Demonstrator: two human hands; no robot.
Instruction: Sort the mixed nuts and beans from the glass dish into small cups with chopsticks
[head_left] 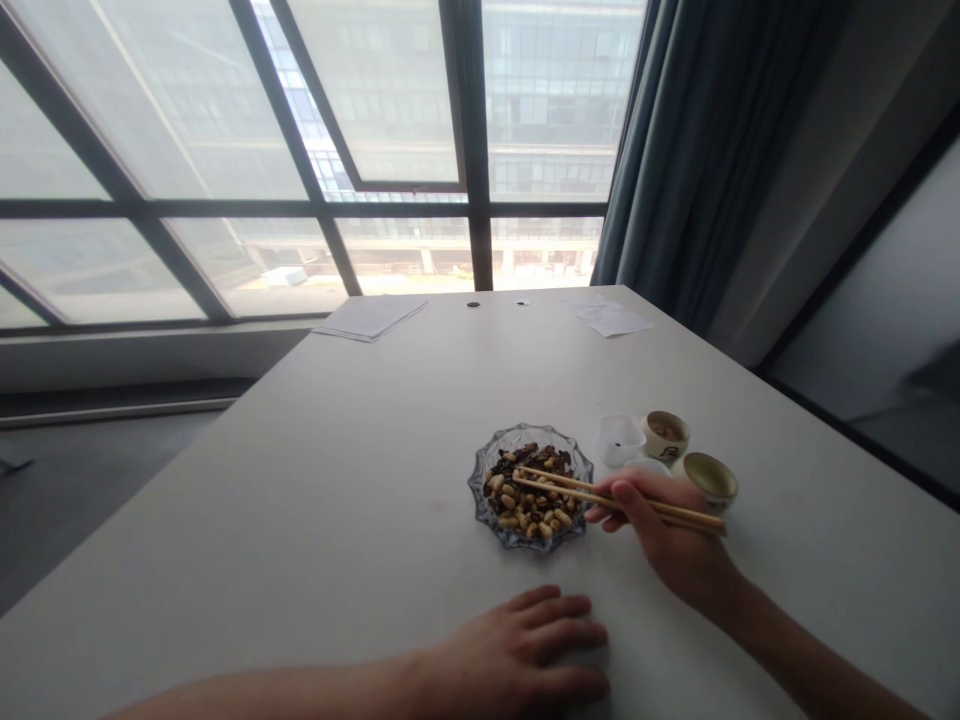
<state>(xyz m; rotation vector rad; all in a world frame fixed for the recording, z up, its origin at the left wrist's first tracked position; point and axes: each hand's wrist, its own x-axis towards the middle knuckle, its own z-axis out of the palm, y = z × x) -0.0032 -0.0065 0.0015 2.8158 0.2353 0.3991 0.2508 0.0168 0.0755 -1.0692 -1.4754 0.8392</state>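
Observation:
A pair of wooden chopsticks [675, 512] is gripped in my right hand [667, 520], which is closed around them. Their tips reach over a scalloped glass bowl [480, 510] and meet the food in it; whether they pinch a piece I cannot tell. Pale nuts [525, 505], which look like peanuts, fill the near part of the bowl, and dark dried pieces [536, 458] lie mostly toward the far part. My left hand [525, 645] rests palm down on the table in front of the bowl, fingers stretched out, holding nothing.
Beyond my right hand stand a translucent plastic cup [619, 440] with a dark bit inside, a patterned cup [666, 435] with some contents, a second cup [709, 478] and a partly hidden white dish [646, 467]. Papers [367, 318] lie at the far end of the white table [337, 480].

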